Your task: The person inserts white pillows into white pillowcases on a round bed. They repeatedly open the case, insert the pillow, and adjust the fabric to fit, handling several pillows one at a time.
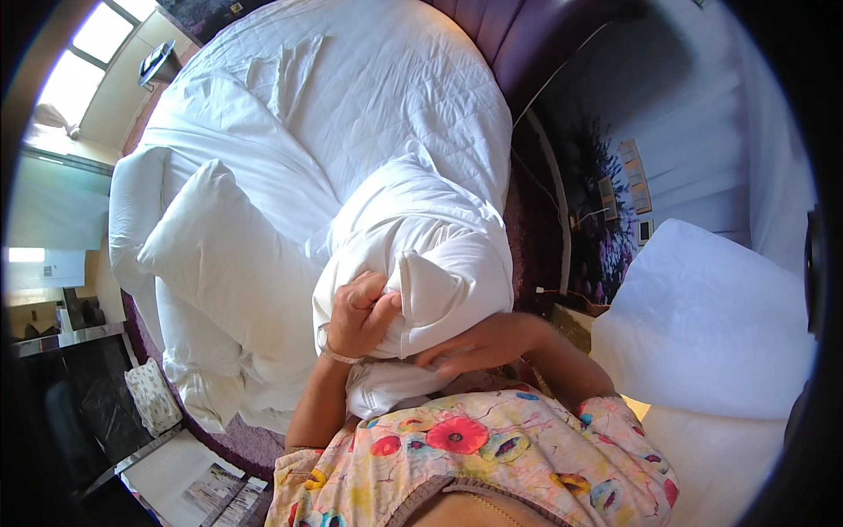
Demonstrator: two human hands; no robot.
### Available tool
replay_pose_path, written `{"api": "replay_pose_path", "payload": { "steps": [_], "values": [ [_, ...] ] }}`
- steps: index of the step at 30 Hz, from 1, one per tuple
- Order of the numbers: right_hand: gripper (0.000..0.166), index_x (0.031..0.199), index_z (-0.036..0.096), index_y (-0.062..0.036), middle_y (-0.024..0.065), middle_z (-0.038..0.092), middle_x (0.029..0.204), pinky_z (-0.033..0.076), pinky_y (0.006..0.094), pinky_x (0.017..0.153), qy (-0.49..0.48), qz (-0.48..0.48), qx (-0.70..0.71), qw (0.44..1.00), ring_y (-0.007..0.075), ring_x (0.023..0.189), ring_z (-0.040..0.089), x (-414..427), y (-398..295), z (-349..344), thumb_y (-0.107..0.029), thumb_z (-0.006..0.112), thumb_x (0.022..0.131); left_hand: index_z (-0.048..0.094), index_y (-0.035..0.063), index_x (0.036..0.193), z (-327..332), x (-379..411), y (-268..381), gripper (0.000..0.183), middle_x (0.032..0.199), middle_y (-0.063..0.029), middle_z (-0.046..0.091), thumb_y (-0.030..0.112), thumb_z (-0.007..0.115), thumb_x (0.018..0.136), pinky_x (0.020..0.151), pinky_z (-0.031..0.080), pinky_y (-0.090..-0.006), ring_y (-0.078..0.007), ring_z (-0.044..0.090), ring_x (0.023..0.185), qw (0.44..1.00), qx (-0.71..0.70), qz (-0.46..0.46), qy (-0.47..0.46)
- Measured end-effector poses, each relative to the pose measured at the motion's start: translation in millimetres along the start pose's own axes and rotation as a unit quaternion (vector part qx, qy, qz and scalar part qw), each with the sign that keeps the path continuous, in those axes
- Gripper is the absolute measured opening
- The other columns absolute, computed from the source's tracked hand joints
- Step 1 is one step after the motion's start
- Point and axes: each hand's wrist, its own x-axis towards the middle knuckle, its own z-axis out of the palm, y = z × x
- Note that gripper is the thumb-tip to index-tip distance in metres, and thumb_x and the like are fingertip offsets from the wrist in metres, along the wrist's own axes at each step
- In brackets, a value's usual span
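Note:
A plump white pillow point(428, 217), wrapped in loose white fabric, stands in front of my chest at the near side of the bed. My left hand point(362, 316) is closed on the folded fabric edge point(403, 283) at its near face. A flap of that fabric sticks up beside my thumb. My right hand point(484, 342), slightly blurred, lies along the pillow's lower near side with its fingers stretched out. Below both hands, more white cloth point(388, 388) bunches against my flowered top. The pillow's underside is hidden.
Left of the pillow, another white pillow point(224, 230) lies on heaped bedding on the round bed point(395, 79). White padded bedding point(698, 329) stands close on my right. A cable point(560, 72) runs past the purple headboard point(507, 33). A patterned box point(151, 395) sits at lower left.

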Motion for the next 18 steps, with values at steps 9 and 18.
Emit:
{"api": "replay_pose_path", "payload": {
  "steps": [9, 18],
  "values": [
    [0.021, 0.09, 0.061, 0.0002, 0.0084, 0.063, 0.081, 0.046, 0.0269, 0.068, 0.413, 0.145, -0.027, 0.899, 0.015, 0.073, 0.059, -23.0, 1.5, -56.7, -0.017, 0.063, 0.078, 0.049, 0.0002, 0.061, -14.0, -4.0, -4.5, 0.026, 0.053, -0.0086, 0.042, 0.016, 0.059, 0.078, 0.048, 0.032, -0.0312, -0.0222, 0.04, 0.05, 0.998, -0.015, 0.061, -0.006],
    [0.026, 0.087, 0.059, -0.0004, 0.0165, 0.059, 0.083, 0.045, 0.0373, 0.065, 0.461, 0.183, -0.291, 0.818, 0.0337, 0.076, 0.057, 20.1, 83.5, -54.3, -0.023, 0.063, 0.076, 0.049, -0.0003, 0.059, -33.2, -15.7, 27.3, 0.031, 0.051, -0.0075, 0.045, 0.02, 0.056, 0.081, 0.046, 0.033, -0.0323, -0.0226, 0.042, 0.044, 0.989, -0.108, 0.1, 0.016]
  ]
}}
